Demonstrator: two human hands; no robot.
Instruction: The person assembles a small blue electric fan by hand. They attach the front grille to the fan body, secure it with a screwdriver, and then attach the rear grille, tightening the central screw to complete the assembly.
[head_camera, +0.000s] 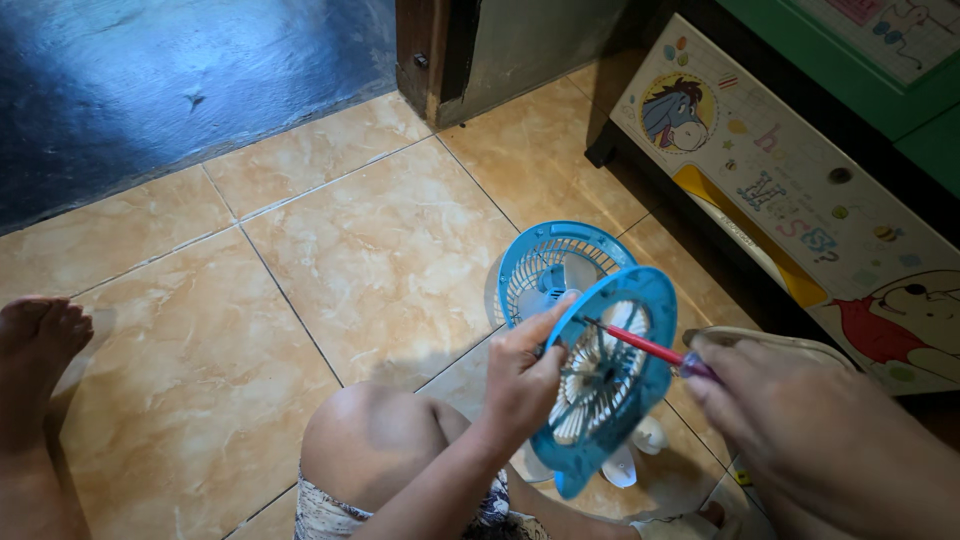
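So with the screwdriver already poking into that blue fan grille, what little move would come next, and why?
Probably a slow turn of the red screwdriver by the right hand. Its tip sits against the blue fan grille close to the rim, and the left hand grips that rim to steady it. Whether the tip is seated in a screw head cannot be told, so a gentle twist would be wise first.
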